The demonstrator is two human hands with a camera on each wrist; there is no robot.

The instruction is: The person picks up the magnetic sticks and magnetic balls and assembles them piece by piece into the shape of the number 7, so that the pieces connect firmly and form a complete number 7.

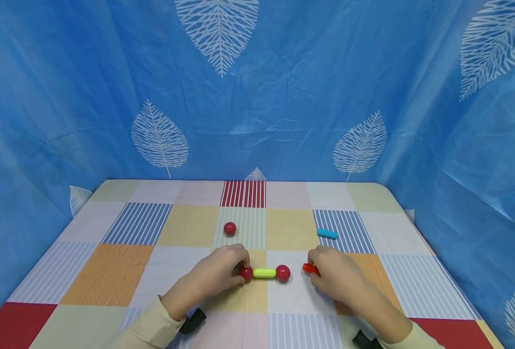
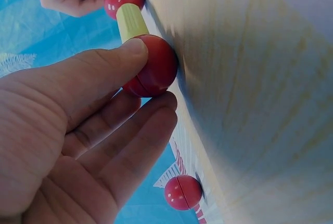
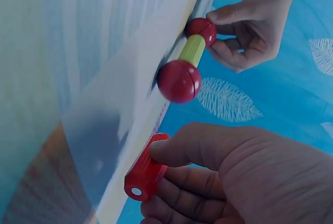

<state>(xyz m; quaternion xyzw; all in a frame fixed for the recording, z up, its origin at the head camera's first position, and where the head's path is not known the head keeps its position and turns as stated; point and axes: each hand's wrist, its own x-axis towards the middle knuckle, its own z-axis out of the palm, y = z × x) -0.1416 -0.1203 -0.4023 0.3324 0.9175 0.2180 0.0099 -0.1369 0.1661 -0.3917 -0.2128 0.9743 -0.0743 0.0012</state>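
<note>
My left hand (image 1: 223, 270) pinches a dark red ball (image 2: 155, 67) between thumb and fingers. That ball joins one end of a yellow-green rod (image 1: 264, 273), whose other end meets a second red ball (image 1: 283, 273); the joined piece lies on the cloth. To its right, my right hand (image 1: 336, 272) pinches a short red rod (image 3: 146, 168), with a pale round disc showing in its near end. A gap separates the red rod from the nearer red ball.
A loose red ball (image 1: 229, 229) sits beyond my left hand. Past my right hand lies a blue rod (image 1: 327, 234). A patchwork cloth (image 1: 187, 225) covers the table, and a blue curtain (image 1: 257, 121) with white leaf prints hangs around it.
</note>
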